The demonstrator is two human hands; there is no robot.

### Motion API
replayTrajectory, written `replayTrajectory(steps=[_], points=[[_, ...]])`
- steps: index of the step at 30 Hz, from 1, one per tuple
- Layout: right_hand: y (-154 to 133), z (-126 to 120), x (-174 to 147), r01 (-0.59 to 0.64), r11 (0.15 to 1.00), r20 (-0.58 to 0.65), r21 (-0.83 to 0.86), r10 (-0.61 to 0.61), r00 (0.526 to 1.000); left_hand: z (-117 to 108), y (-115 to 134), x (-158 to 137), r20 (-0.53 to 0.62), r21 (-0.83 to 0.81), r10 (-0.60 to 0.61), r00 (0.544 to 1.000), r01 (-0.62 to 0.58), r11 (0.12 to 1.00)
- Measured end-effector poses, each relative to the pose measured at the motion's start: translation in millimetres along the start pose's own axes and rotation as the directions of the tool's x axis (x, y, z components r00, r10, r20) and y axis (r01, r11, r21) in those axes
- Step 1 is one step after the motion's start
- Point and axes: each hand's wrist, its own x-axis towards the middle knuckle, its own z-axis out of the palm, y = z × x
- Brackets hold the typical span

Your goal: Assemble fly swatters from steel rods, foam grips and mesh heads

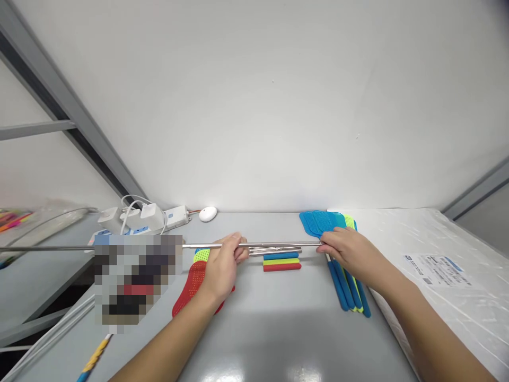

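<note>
A thin telescopic metal rod (282, 244) runs level above the table, from the left edge of the view to my right hand (347, 250), whose fingers are closed on its right end. Farther along, my left hand (223, 268) is closed around the same rod. Under my left hand lie a red perforated fly swatter head (193, 292) and a yellow-green one (201, 256). Between my hands, blue, yellow and red handle grips (282, 267) lie side by side, with several metal rods (275, 250) behind them. Below my right hand rest several assembled fly swatters (342, 289), mostly blue.
A power strip with white plugs (153, 216) and cables stands at the back left, beside a white oval case (208, 214). Part of the left side is pixelated. A plastic-wrapped white package (449, 265) lies on the right. A white wall (274, 106) rises behind the grey table (278, 329).
</note>
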Motion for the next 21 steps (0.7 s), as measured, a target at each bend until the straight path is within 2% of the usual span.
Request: replayTrajectory(steps=[5,10,13,16,19,21], points=[[7,-3,0,-0.068,0.994,0.048,0.082,0.064,0.997,4,-6,-1,0.039,0.039,-0.034,0.999,0.032,0.999],[5,-12,-6,-0.113,0.990,0.013,0.087,0.112,0.994,8,-12,-2,0.083,0.028,-0.052,0.995,0.050,0.998],[8,-18,-9,-0.131,0.989,0.008,0.064,0.131,0.991,6,-10,0,0.067,0.015,-0.036,0.997,0.035,0.999],[12,-18,-10,-0.155,0.987,0.056,0.033,0.153,0.987,4,-9,3,0.042,-0.012,-0.035,0.999,0.035,0.999],[13,-16,-8,-0.167,0.986,0.078,0.025,0.165,0.983,5,-9,3,0.034,-0.041,-0.066,0.997,0.067,0.997],[12,-16,-8,-0.145,0.989,0.050,-0.008,0.145,0.988,6,-9,3,0.044,-0.069,-0.093,0.995,0.096,0.993]])
